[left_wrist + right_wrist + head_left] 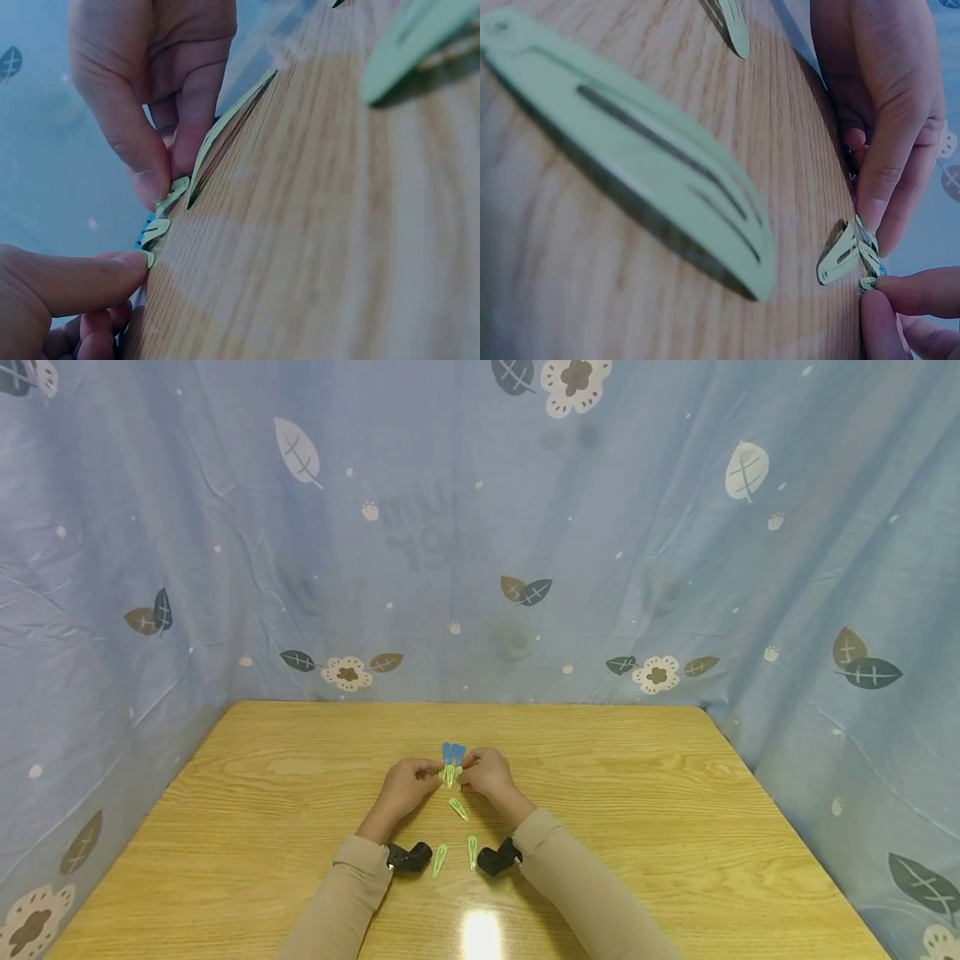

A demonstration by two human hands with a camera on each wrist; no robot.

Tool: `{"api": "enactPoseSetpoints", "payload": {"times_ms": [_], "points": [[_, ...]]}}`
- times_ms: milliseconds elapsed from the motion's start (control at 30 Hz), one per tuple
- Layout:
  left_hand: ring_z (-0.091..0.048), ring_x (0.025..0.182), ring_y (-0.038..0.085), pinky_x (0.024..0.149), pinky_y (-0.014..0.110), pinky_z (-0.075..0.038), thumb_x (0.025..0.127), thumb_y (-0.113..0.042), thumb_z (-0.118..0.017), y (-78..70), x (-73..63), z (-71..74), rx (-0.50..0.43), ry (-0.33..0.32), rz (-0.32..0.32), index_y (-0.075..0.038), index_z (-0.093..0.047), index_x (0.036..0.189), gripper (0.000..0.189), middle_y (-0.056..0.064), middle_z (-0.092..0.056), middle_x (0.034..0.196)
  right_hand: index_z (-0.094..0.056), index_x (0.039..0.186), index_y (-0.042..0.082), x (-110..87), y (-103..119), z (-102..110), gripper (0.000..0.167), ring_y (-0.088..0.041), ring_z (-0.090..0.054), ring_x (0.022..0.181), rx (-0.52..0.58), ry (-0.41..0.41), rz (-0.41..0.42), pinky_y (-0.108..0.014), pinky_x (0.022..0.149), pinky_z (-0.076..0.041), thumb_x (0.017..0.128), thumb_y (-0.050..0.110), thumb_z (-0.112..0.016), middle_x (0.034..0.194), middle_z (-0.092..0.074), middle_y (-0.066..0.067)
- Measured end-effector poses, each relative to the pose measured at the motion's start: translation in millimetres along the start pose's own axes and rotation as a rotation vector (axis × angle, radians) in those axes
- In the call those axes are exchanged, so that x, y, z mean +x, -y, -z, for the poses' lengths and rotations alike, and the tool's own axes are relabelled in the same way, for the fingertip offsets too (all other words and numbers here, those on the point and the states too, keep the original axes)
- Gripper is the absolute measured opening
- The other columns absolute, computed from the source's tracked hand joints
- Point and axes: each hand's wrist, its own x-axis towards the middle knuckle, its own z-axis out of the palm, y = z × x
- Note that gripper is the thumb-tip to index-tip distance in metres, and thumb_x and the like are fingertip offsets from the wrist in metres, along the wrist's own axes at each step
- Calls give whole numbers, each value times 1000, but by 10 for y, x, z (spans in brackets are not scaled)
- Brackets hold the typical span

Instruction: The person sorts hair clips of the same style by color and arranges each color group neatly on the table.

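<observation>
In the head view my left hand [407, 787] and right hand [489, 774] face each other over a small row of light green snap hair clips [450, 776]. The left hand pinches the leftmost green clip [151, 259] between thumb and finger. With thumb and forefinger, my right hand [911, 300] pinches the rightmost green clip [867, 284]. Between them another green clip [156, 229] lies untouched. Blue clips [453, 752] sit just beyond the row, mostly hidden in the wrist views. Nearer me lies a loose green clip [458, 809], slanted on the wood.
Two more green clips, a left one [440, 861] and a right one [472, 852], lie between my forearms. Black wrist cameras [409, 857] jut inward beside them. The wooden table [637, 793] ends at a blue patterned curtain [450, 568].
</observation>
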Motion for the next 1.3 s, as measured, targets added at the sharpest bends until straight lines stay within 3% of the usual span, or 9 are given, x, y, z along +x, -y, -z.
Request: {"api": "enactPoseSetpoints", "payload": {"times_ms": [367,800,967,1300], "points": [[-51,67,13,62,28,-43,85,-11,-70,-17,-8,-2,6,-12,-23,-9,-71,111,27,0,-60,76,-66,97,-4,-13,-40,-17,16,-18,-66,65,-21,-20,40,-27,60,-56,81,-3,-68,91,-64,-16],[-50,68,13,61,28,-42,85,-11,-69,-30,-8,-1,11,-10,-11,-10,-72,111,26,1,-61,78,-65,87,-3,-27,-50,-26,10,-15,-64,59,-84,-96,49,-23,55,-54,77,-4,-67,80,-63,-13],[-51,69,13,61,28,-42,85,-10,-69,-28,-8,9,6,-13,-5,-9,-72,111,26,2,-62,80,-64,87,-4,-41,-49,-25,11,-15,-65,60,-52,-100,42,-23,56,-54,77,-3,-69,82,-64,-13],[-49,68,13,60,27,-41,85,-11,-69,-21,-4,-3,-3,-12,11,-11,-71,112,27,1,-61,79,-62,96,-6,-60,-120,38,17,-20,-65,72,113,-26,5,-31,65,-57,82,2,-66,90,-61,-16]]}}
